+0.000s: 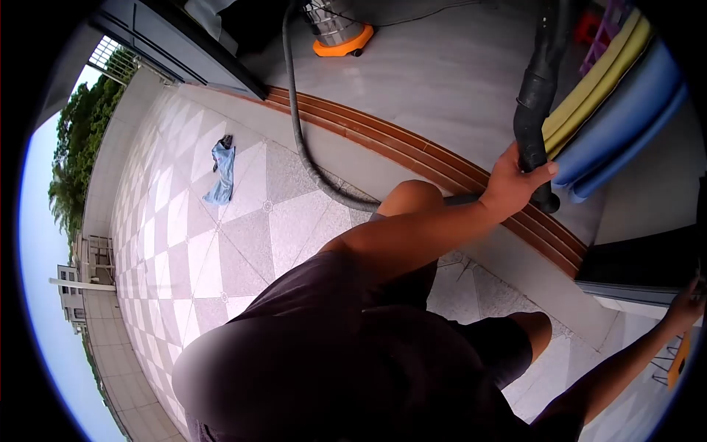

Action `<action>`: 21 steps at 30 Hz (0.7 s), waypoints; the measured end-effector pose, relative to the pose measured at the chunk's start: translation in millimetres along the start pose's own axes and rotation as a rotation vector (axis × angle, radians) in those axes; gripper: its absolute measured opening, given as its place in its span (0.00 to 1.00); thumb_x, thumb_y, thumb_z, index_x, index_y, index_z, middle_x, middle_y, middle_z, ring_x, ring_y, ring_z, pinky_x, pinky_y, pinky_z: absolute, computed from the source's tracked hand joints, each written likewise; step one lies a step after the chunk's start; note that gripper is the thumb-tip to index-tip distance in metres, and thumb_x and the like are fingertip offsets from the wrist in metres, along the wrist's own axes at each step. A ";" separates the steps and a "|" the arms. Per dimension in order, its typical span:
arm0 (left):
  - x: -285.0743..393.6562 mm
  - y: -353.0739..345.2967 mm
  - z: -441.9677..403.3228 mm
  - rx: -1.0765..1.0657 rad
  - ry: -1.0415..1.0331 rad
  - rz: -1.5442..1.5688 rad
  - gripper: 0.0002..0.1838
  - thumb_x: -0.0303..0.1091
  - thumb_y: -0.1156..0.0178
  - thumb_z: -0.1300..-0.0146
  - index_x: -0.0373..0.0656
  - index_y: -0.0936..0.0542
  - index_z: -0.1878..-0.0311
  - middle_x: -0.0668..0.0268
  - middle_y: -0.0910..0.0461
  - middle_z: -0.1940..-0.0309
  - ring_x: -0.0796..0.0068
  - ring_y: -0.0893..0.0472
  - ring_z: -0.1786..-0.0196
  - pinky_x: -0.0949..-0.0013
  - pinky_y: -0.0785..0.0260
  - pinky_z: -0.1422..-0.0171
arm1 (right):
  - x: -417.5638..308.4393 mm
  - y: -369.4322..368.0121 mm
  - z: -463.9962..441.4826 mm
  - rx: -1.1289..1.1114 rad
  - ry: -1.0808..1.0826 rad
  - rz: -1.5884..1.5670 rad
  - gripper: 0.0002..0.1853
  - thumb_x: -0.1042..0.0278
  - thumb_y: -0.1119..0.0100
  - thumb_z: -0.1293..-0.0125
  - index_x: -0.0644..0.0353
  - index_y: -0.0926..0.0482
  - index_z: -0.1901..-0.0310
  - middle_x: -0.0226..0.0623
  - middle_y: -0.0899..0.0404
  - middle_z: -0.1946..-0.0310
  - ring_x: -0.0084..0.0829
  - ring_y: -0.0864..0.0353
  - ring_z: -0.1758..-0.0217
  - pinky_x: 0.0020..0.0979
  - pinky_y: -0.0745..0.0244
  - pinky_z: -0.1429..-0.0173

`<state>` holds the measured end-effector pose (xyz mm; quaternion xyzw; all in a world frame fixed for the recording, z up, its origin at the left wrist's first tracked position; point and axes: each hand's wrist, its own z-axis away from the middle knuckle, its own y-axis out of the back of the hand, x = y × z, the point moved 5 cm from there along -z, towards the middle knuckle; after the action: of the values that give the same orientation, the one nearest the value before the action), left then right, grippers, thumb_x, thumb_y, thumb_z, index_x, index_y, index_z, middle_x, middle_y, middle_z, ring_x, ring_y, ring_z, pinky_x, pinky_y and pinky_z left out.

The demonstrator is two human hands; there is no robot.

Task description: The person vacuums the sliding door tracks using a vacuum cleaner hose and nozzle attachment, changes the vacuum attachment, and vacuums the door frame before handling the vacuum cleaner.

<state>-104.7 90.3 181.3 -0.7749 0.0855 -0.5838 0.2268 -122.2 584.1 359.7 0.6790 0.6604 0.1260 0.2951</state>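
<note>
My left hand [512, 186] is wrapped round the lower part of a black vacuum tube [532, 118], with the thumb lying across its front. The tube's bent end points down over the doorway's brown sill [412, 140]. Close beside this hand hang yellow [596, 88] and blue [626, 125] cloths. My right hand [686, 303] is at the far right edge, near the end of a dark frame [641, 261]. Its fingers are bent and partly cut off by the dark image border, and what they hold, if anything, is hidden.
A grey hose [298, 125] curves from near a steel vacuum cleaner with an orange base [342, 43] across the sill to beside my knee. A light blue cloth [223, 173] lies on the tiled terrace [243, 250]. A grey door [173, 44] stands at the upper left.
</note>
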 end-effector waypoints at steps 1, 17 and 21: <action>1.1 4.4 -1.7 0.044 0.060 0.073 0.19 0.36 0.24 0.31 0.40 0.22 0.46 0.69 0.17 0.58 0.78 0.18 0.53 0.70 0.22 0.47 | 4.5 -35.5 36.9 -0.045 0.130 -0.372 0.33 0.48 0.35 0.23 0.69 0.24 0.29 0.51 0.19 0.33 0.40 0.20 0.29 0.34 0.28 0.26; 161.2 102.9 97.1 -0.258 0.132 -1.166 0.33 0.50 0.29 0.30 0.41 0.21 0.29 0.57 0.10 0.55 0.65 0.11 0.50 0.63 0.19 0.44 | -323.1 -145.7 161.0 -0.991 0.310 -1.160 0.32 0.69 0.27 0.33 0.59 0.25 0.27 0.34 0.14 0.55 0.24 0.17 0.53 0.30 0.21 0.44; 200.2 96.0 185.2 -0.242 0.067 -1.666 0.34 0.45 0.27 0.33 0.48 0.24 0.27 0.58 0.13 0.46 0.56 0.12 0.45 0.55 0.18 0.44 | -298.7 -190.8 205.0 -1.098 0.382 -1.066 0.28 0.69 0.29 0.35 0.63 0.23 0.34 0.39 0.14 0.55 0.33 0.15 0.54 0.35 0.21 0.45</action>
<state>143.5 -27.4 271.4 -0.5859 -0.4456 -0.5698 -0.3653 -192.9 237.2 154.1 -0.0054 0.7793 0.3902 0.4903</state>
